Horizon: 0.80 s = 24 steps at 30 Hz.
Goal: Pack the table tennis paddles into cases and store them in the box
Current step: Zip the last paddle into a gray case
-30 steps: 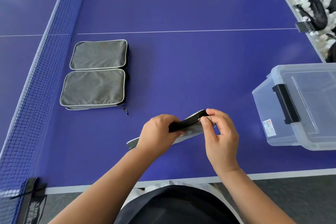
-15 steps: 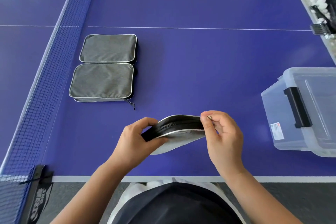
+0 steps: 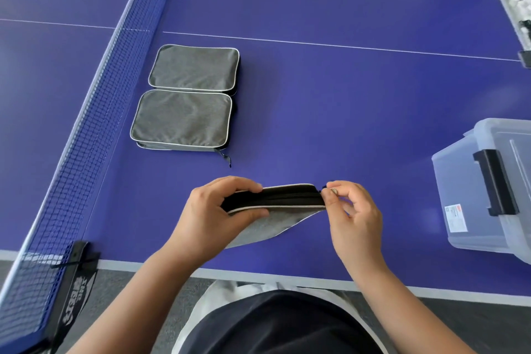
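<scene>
Grey fabric case (image 3: 267, 227) held edge-up just above the near edge of the table (image 3: 344, 123), black zipper band facing the wearer. Right hand (image 3: 355, 215) pinches the zipper pull (image 3: 333, 190) between thumb and forefinger at the case's right corner; other fingers loosely curled. Left hand (image 3: 214, 210) grips the opposite end, thumb under, fingers over the top, clamping the zip band.

Judgement: step in hand is working the zip around the corner, likely closing it. To do it well, keep the left grip firm as an anchor, hold the band taut and straight, and pull along the track rather than away from it; corners are where a slider tends to snag on the lining. Whether a paddle is inside cannot be told.

Outward: 2 more grey cases (image 3: 186, 95) lie flat, touching end to end, beside the net (image 3: 86, 123), well apart from the hands. Clear plastic box (image 3: 459, 195) sits at the right, lid on, black latch (image 3: 495, 181) apparently closed; it must be opened before anything can be stored. Nothing lies between the hands and the box.
</scene>
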Each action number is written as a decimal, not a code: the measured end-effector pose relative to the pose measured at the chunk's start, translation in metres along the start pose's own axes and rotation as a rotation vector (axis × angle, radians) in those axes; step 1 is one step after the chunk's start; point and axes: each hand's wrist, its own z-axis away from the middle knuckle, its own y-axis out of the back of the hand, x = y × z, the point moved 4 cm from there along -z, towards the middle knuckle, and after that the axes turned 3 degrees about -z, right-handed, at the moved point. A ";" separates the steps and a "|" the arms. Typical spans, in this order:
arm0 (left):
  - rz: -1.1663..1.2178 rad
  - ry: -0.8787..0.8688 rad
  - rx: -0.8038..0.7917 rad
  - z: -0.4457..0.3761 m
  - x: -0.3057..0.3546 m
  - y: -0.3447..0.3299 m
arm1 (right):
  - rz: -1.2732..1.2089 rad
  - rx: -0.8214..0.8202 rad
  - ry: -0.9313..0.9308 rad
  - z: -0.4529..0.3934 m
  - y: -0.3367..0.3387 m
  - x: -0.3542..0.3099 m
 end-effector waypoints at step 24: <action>0.213 0.169 0.007 0.009 -0.044 0.021 | 0.480 -0.694 0.514 -0.001 -0.069 -0.059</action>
